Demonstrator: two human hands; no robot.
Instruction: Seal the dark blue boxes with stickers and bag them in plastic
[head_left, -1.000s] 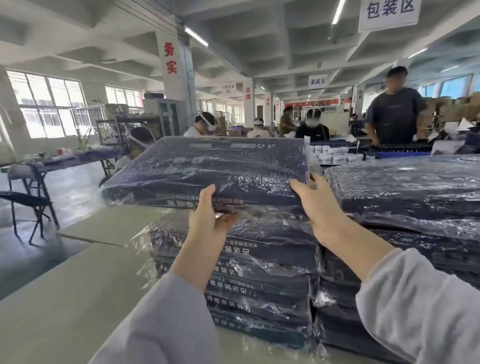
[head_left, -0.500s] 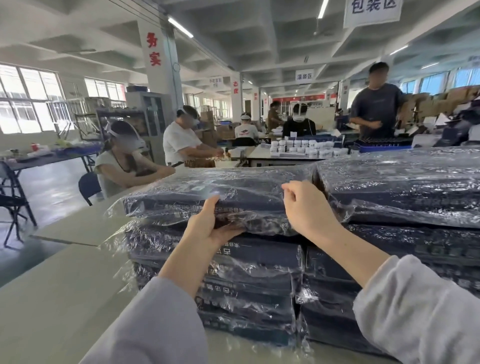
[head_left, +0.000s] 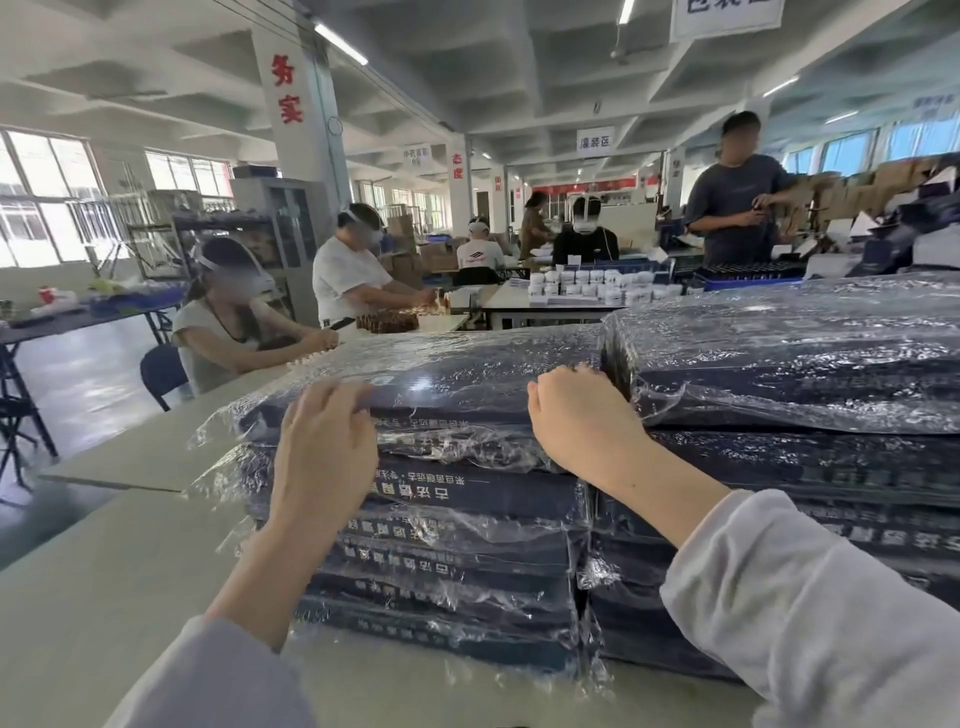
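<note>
The top dark blue box (head_left: 457, 382), wrapped in clear plastic, lies flat on the left stack of bagged boxes (head_left: 457, 556). My left hand (head_left: 322, 452) rests against its near edge, with the fingers laid over the top face. My right hand (head_left: 582, 421) is at the box's right near corner, its fingers curled into the gap beside the taller right stack (head_left: 779, 364). Loose plastic bunches under the box's near edge. No stickers are in sight.
Both stacks stand on a pale green table (head_left: 104, 571) that stretches away to the left. Seated workers (head_left: 223, 322) sit at its far side. Tables with white jars (head_left: 597, 288) and a standing person (head_left: 737, 192) are further back.
The bagged box was held up in the air and has come down flat onto the left stack. My left thumb has left its underside, and the fingers now lie on top.
</note>
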